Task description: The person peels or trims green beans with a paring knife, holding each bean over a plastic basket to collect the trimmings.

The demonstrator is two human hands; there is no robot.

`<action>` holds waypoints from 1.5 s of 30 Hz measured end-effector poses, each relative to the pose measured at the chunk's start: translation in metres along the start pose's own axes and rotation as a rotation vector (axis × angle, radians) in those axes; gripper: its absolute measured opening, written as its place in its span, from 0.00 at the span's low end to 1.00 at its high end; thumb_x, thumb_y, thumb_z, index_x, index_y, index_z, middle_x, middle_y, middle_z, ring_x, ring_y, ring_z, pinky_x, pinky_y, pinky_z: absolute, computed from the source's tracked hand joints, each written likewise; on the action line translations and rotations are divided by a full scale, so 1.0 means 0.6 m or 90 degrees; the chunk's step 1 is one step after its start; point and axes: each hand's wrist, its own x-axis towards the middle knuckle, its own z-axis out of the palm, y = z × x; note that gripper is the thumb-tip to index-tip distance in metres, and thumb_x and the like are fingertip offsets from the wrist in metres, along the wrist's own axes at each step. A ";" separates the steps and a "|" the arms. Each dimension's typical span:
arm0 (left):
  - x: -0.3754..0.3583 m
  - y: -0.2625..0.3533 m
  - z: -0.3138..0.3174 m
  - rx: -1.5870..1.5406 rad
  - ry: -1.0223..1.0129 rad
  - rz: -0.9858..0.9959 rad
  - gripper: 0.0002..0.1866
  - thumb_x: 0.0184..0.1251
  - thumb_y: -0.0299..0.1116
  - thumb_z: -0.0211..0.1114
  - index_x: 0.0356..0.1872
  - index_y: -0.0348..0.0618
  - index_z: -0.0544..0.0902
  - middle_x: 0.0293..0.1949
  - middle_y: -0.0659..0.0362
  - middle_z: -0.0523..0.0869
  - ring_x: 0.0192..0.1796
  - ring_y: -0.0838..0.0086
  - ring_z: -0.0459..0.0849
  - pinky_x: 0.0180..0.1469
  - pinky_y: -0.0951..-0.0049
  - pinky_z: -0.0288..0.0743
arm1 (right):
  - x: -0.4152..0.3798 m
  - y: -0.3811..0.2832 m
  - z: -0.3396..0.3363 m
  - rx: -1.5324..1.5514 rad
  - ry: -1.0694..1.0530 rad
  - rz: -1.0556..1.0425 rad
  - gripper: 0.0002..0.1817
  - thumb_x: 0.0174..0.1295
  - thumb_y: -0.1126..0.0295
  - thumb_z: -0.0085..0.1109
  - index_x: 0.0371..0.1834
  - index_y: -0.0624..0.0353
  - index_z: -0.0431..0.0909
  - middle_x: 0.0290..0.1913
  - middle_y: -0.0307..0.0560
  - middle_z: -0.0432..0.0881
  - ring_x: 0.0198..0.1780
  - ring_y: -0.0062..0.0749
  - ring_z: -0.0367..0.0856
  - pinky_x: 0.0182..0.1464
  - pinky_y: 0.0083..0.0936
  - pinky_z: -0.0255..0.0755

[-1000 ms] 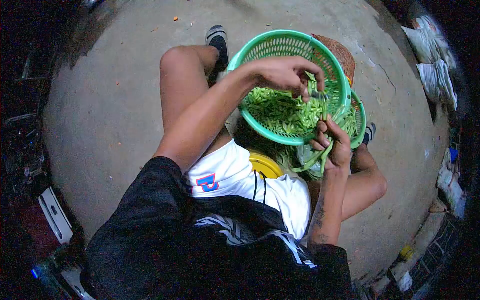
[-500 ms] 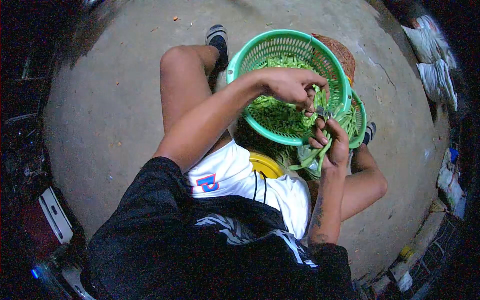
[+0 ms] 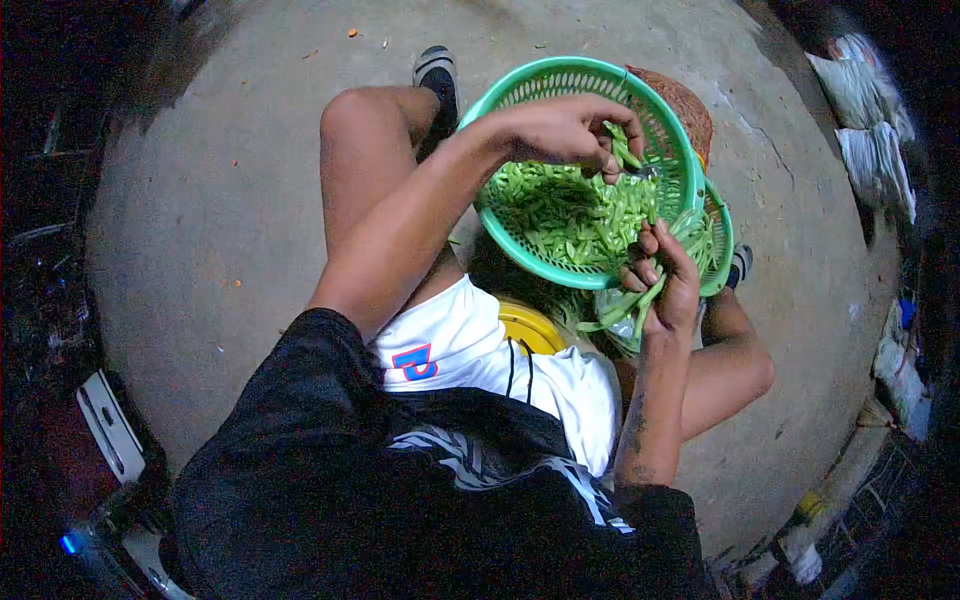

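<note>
Head view, left hand [image 3: 570, 138] arched over basket [image 3: 697, 183], pinching green pieces [image 3: 622, 148], right hand [image 3: 676, 283] curled round pods [image 3: 643, 305]

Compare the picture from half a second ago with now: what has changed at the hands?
The left hand has moved forward, away from the right hand, carrying the small metal tool and a few green pieces that now sit apart from the right hand's bundle. Unchanged: the right hand grips its green pods in nearly the same place, and the green basket stays put.
</note>
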 end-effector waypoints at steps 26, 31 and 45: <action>0.014 0.008 0.022 0.062 -0.113 0.022 0.22 0.65 0.24 0.68 0.61 0.42 0.82 0.39 0.62 0.87 0.37 0.82 0.81 0.43 0.77 0.75 | -0.014 0.002 0.036 -0.238 -0.094 0.077 0.21 0.78 0.57 0.51 0.57 0.66 0.79 0.28 0.37 0.75 0.18 0.15 0.64 0.18 0.15 0.59; 0.000 0.003 -0.011 -0.026 -0.003 0.012 0.20 0.65 0.25 0.69 0.59 0.39 0.83 0.37 0.60 0.88 0.37 0.79 0.82 0.42 0.74 0.77 | -0.014 0.004 0.028 -0.146 -0.023 0.003 0.21 0.79 0.58 0.50 0.59 0.67 0.78 0.31 0.38 0.78 0.18 0.15 0.65 0.19 0.16 0.60; 0.009 -0.019 -0.008 0.030 0.003 0.012 0.19 0.64 0.23 0.69 0.57 0.40 0.82 0.35 0.59 0.89 0.37 0.78 0.85 0.40 0.74 0.78 | -0.032 -0.004 -0.005 -0.173 0.081 -0.018 0.15 0.75 0.59 0.59 0.47 0.61 0.81 0.21 0.27 0.66 0.16 0.12 0.59 0.18 0.16 0.52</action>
